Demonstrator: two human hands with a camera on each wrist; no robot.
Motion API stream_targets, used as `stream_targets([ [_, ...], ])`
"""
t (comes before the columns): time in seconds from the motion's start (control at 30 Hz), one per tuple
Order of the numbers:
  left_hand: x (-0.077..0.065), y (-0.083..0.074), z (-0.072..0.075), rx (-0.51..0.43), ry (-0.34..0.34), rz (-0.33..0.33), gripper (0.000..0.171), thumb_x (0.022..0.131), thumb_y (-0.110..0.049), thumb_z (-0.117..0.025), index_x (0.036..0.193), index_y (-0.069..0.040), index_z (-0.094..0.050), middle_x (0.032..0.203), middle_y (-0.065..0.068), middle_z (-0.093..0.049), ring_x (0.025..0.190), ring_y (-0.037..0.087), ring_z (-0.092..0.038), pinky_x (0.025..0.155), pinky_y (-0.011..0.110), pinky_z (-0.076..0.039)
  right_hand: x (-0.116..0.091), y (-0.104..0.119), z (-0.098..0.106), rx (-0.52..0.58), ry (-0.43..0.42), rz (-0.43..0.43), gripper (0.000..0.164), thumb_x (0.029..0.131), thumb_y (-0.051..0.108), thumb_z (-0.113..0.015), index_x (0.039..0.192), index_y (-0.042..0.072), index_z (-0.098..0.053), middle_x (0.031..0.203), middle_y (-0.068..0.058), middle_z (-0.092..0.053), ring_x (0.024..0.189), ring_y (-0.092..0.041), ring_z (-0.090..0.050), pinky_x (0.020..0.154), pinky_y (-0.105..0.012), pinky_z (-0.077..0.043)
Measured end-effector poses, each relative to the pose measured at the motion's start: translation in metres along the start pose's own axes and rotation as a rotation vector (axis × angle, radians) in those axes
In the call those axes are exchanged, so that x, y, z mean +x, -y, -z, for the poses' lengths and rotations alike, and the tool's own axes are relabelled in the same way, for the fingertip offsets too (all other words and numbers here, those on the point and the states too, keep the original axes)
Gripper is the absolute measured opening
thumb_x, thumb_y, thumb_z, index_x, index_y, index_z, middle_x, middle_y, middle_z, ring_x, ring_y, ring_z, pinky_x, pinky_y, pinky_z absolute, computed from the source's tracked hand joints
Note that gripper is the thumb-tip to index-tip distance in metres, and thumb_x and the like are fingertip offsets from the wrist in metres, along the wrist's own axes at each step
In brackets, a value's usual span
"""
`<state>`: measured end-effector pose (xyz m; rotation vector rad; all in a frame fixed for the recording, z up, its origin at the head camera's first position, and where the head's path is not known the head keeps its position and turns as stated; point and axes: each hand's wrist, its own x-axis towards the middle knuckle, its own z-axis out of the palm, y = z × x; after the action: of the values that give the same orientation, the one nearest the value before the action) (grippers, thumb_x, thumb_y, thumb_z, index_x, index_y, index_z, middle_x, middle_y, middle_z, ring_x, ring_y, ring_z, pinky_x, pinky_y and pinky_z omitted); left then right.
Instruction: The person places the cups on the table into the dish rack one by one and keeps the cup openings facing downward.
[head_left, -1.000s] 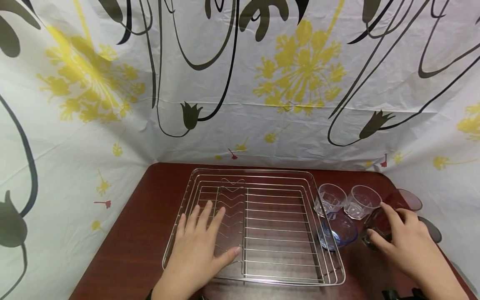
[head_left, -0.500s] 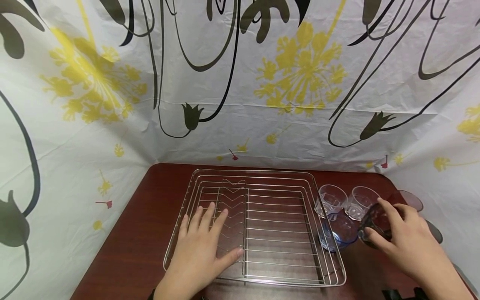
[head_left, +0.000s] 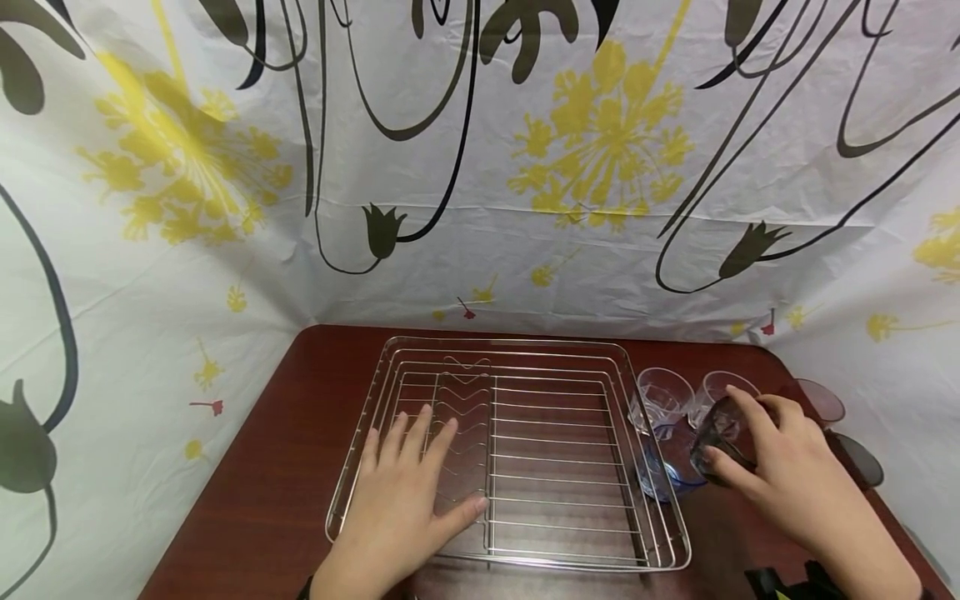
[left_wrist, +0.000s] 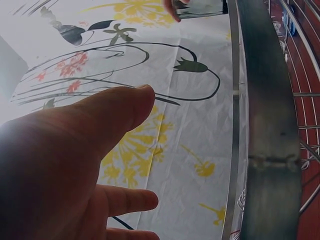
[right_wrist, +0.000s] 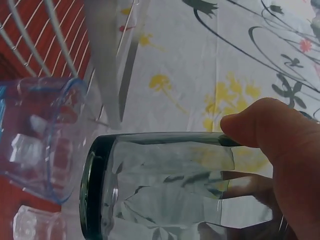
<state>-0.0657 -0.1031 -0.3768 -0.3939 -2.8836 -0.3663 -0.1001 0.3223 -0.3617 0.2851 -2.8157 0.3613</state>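
Observation:
My right hand (head_left: 783, 458) grips a smoky grey glass (head_left: 711, 446), thumb on one side and fingers on the other. In the right wrist view the thick-edged end of this faceted glass (right_wrist: 165, 185) points away from my hand. Just left of it stands a blue glass (head_left: 667, 477), partly hidden by the grey one and the rack's side. My left hand (head_left: 397, 504) is spread over the left part of a wire dish rack (head_left: 570, 567), its fingers straight and holding nothing. I cannot tell whether it touches the wires.
Two clear glasses (head_left: 662, 400) stand behind the blue one, along the rack's right side. Farther right are a reddish glass (head_left: 821, 400) and another grey glass (head_left: 861, 460), near the edge of the brown table (head_left: 232, 492). Patterned white cloth (head_left: 480, 175) surrounds the table.
My right hand has lifted the grey glass and moved it left, now in front of the blue glass. The left hand has barely moved.

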Motion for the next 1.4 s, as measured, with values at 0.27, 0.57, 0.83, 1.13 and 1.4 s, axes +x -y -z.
stream_targets([
  [0.27,0.0,-0.001,-0.002,0.02,-0.018,-0.008,0.094,0.084,-0.087,-0.038,0.151,-0.023,-0.044,0.159,0.012,-0.039,0.144,0.04,-0.036,0.114,0.067,-0.025,0.007,0.014,0.003,-0.022,-0.013,0.039,0.084,0.083,0.035,-0.078,0.152,0.011,-0.036,0.13,-0.038,-0.04,0.105,-0.061,-0.045,0.074,-0.071,-0.041],
  [0.57,0.0,-0.004,-0.001,0.005,0.005,-0.003,0.093,0.083,-0.086,-0.041,0.152,-0.024,-0.043,0.159,0.011,-0.038,0.145,0.04,-0.036,0.115,0.067,-0.024,0.01,0.025,0.003,-0.046,-0.017,0.062,0.083,0.082,0.036,-0.077,0.15,0.01,-0.037,0.13,-0.034,-0.041,0.102,-0.058,-0.048,0.071,-0.069,-0.044],
  [0.83,-0.001,-0.005,-0.001,0.003,0.02,-0.003,0.094,0.083,-0.087,-0.039,0.153,-0.025,-0.041,0.16,0.011,-0.037,0.145,0.04,-0.035,0.115,0.067,-0.023,0.014,0.033,0.002,-0.059,-0.02,0.098,0.081,0.082,0.036,-0.077,0.148,0.008,-0.04,0.129,-0.034,-0.043,0.102,-0.056,-0.049,0.072,-0.067,-0.045],
  [1.13,0.0,-0.006,0.001,0.007,0.02,-0.012,0.094,0.083,-0.087,-0.039,0.154,-0.025,-0.04,0.16,0.009,-0.037,0.145,0.039,-0.035,0.115,0.067,-0.023,0.017,0.044,-0.001,-0.088,-0.024,0.14,0.083,0.08,0.038,-0.078,0.148,0.009,-0.041,0.13,-0.032,-0.043,0.106,-0.055,-0.049,0.073,-0.067,-0.045],
  [1.4,0.001,-0.008,0.006,-0.005,0.038,-0.007,0.094,0.083,-0.087,-0.039,0.154,-0.026,-0.04,0.16,0.009,-0.037,0.146,0.039,-0.034,0.115,0.067,-0.023,0.019,0.051,-0.001,-0.094,-0.033,0.16,0.082,0.08,0.037,-0.077,0.149,0.011,-0.04,0.128,-0.032,-0.044,0.103,-0.054,-0.05,0.073,-0.065,-0.046],
])
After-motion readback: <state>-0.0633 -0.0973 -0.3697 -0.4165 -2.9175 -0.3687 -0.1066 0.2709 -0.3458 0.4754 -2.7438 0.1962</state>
